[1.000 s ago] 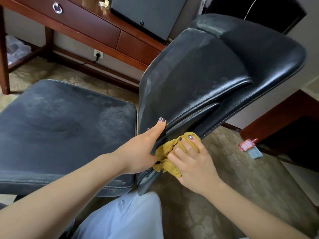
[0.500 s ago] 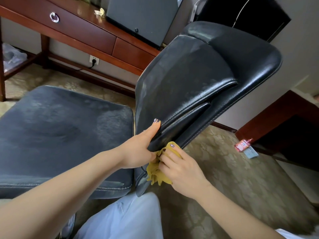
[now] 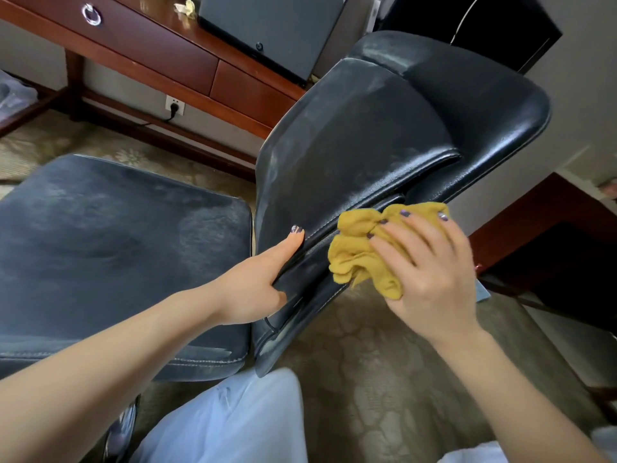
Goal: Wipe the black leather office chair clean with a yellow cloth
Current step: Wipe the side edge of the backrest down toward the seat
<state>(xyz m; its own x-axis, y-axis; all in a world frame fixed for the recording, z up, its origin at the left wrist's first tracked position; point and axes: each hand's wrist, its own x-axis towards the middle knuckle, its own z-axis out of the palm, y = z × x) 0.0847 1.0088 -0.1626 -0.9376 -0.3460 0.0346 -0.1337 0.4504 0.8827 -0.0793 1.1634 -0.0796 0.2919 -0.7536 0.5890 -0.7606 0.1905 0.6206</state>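
Head view: black leather office chair (image 3: 350, 155) fills the middle, its backrest tilted toward the camera and its dusty seat (image 3: 110, 242) lying to the left over a patterned carpet (image 3: 384, 389). Left hand (image 3: 257, 282) grips the lower edge of the backrest, thumb laid along the stitched seam on the front, the other fingers wrapped behind and hidden. Right hand (image 3: 430, 272) presses a crumpled yellow cloth (image 3: 364, 248) against the backrest's lower side edge, just right of the left thumb; its fingers (image 3: 400, 225) are spread and curled over the cloth, holding it bunched against the leather. Greyish smears show across the backrest's face and the seat. Behind the chair stands a reddish wooden desk (image 3: 150, 45) with a ring-pull drawer; a dark flat panel (image 3: 267, 28) rests on the tabletop. Pale trousers (image 3: 233, 426) show at the bottom edge.
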